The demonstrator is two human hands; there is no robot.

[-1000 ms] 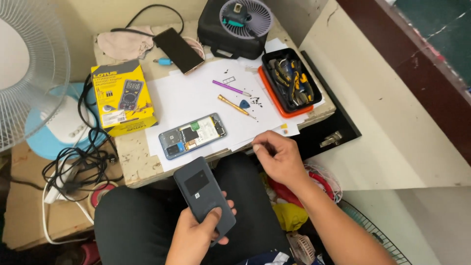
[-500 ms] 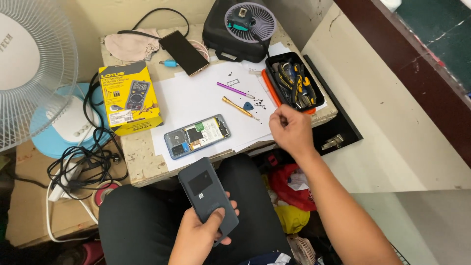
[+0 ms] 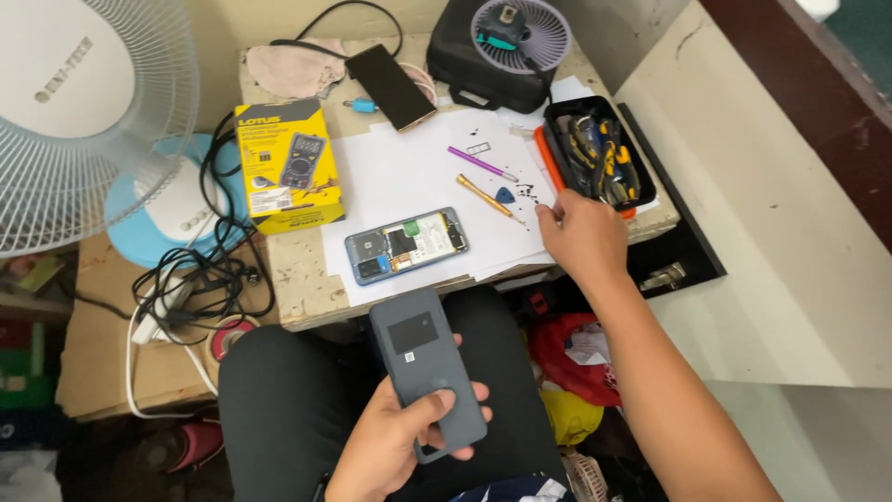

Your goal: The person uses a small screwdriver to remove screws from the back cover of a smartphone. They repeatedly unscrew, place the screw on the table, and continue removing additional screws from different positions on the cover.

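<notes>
Black tray [image 3: 557, 119] holds pliers [image 3: 599, 158]; right hand [image 3: 583, 237] beside.

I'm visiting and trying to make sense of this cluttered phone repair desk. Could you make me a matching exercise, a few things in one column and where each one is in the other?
Things:
1. grey phone back cover
2. opened phone
3. yellow box
4. black tool tray

Places:
A. at the table's left edge, beside the tangled cables
B. in the left hand, over the lap
C. just beyond the right hand, at the table's right end
D. lying flat on the white paper, insides showing

Pairs: 1-B, 2-D, 3-A, 4-C
</notes>
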